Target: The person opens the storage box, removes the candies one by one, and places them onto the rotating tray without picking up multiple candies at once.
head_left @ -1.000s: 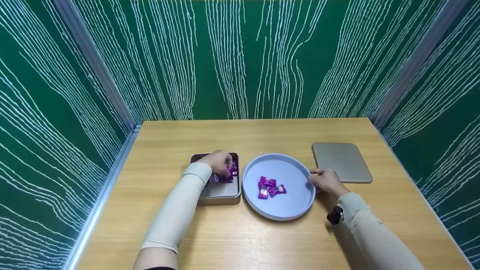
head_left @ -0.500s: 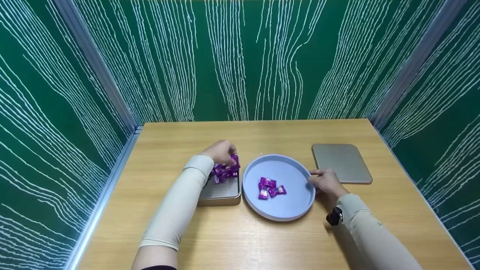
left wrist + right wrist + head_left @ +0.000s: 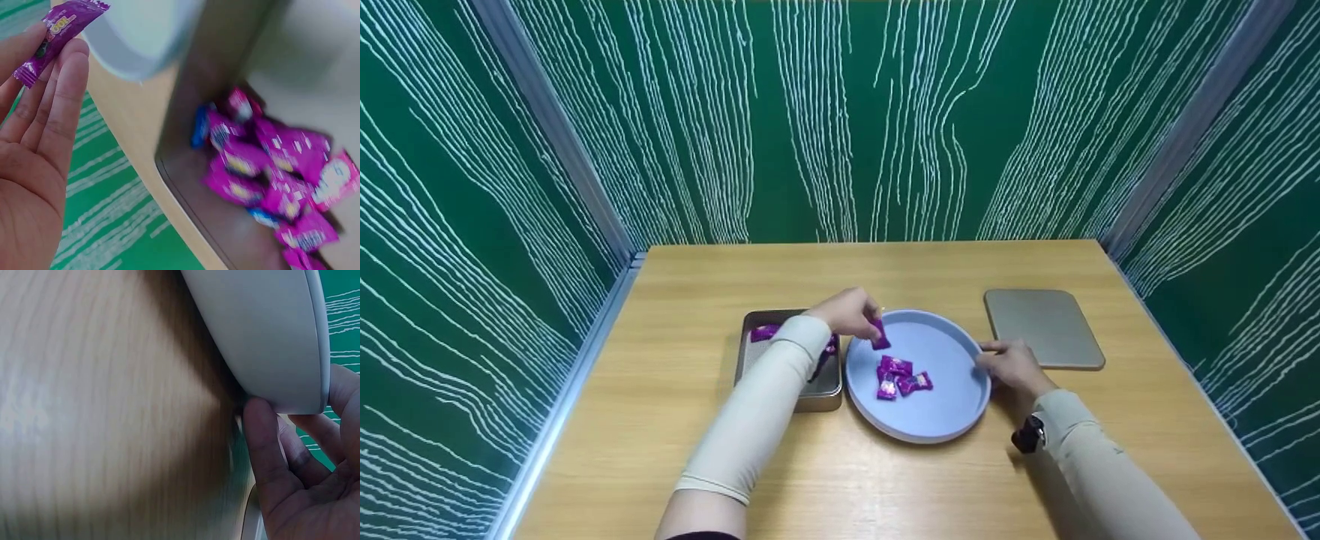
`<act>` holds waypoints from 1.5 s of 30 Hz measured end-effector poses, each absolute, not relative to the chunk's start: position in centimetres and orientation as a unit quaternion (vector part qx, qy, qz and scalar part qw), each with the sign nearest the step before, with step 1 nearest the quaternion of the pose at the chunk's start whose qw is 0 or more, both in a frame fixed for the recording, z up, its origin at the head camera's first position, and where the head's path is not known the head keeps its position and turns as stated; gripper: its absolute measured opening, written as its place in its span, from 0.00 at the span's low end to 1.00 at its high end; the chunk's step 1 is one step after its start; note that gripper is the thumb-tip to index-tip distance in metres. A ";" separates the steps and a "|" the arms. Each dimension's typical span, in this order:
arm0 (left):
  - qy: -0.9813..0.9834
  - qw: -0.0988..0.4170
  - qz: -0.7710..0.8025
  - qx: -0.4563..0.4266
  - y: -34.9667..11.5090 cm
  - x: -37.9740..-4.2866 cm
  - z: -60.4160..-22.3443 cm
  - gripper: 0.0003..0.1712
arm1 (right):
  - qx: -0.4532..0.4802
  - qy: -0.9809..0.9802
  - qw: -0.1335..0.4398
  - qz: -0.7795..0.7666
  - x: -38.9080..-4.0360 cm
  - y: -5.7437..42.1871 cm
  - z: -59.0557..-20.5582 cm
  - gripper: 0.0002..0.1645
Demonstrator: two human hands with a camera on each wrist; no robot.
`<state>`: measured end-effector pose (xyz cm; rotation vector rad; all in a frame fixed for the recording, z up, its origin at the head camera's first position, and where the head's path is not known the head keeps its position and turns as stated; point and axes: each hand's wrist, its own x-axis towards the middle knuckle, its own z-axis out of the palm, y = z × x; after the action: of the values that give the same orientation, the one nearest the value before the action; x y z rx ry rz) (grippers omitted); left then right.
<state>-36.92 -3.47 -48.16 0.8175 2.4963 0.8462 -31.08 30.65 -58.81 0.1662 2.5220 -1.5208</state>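
Note:
My left hand (image 3: 844,311) pinches a purple-wrapped candy (image 3: 56,39) between thumb and fingers, above the left part of a round pale-blue tray (image 3: 949,349). Several purple candies (image 3: 896,365) lie together on the tray's floor. With thumb and fingers at the rim, my right hand (image 3: 1012,364) holds the tray by its right side. Left of the tray stands a rectangular metal tin (image 3: 819,403), partly covered by my left forearm. More wrapped candies (image 3: 239,163) lie inside it, mostly purple, with some pink and blue showing.
A flat grey-gold lid-like plate (image 3: 1046,330) lies on the wooden table (image 3: 900,487), behind and right of the tray. Green walls with white lines (image 3: 825,120) enclose the table's back and sides. A dark watch (image 3: 1029,433) is on the right wrist.
My left hand has risen out of the tin and moved right over the tray, with a candy in its fingers. My right hand stays at the tray's rim.

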 end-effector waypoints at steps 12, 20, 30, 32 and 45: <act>0.879 0.221 0.280 0.317 1.7 -35.6 -50.7 0.07 | 0.077 0.839 0.101 -0.529 -30.7 30.3 -59.0 0.34; 0.880 0.229 0.275 0.311 3.1 -34.6 -51.5 0.05 | 0.071 0.842 0.102 -0.526 -30.7 30.3 -59.0 0.35; 0.918 0.157 0.196 0.308 4.1 -34.6 -51.9 0.07 | 0.068 0.841 0.099 -0.528 -30.8 30.2 -58.6 0.33; 0.922 0.146 0.190 0.304 4.2 -34.7 -52.1 0.07 | 0.062 0.846 0.094 -0.520 -30.8 30.2 -58.7 0.33; 0.916 0.161 0.194 0.311 3.5 -36.0 -52.2 0.15 | 0.066 0.853 0.092 -0.509 -31.0 30.5 -58.8 0.33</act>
<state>-36.05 3.48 -52.15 0.8885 2.6161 0.5545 -30.95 30.52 -58.77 0.1968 2.5334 -1.5122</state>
